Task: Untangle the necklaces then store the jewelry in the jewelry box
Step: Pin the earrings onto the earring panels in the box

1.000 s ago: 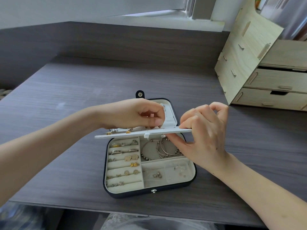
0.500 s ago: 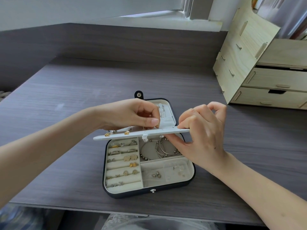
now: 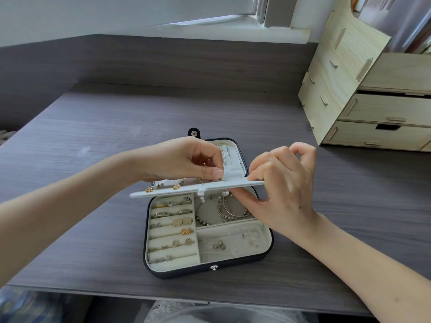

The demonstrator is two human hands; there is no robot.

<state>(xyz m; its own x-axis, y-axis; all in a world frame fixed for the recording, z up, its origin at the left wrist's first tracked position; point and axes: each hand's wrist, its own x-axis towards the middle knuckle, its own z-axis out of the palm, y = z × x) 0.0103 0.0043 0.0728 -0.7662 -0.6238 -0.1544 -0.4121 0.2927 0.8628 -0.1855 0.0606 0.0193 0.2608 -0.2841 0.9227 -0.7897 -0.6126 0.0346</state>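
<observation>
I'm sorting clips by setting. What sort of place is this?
Probably a desk at home, perhaps in a bedroom: a grey wood-grain desk below a window sill, a small wooden drawer unit at its back right, and an open jewelry box filled with rings and earrings.

L hand (image 3: 184, 159) + R hand (image 3: 282, 185), bare forearms
tiny dark mole on R hand, lacy white fabric (image 3: 172, 311) at lap

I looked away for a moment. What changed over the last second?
Very little. The left hand, pinching at the earring panel, edged slightly leftward along it. The right hand still grips the panel's right end above the open jewelry box. The jewelry inside lies as before.
</observation>
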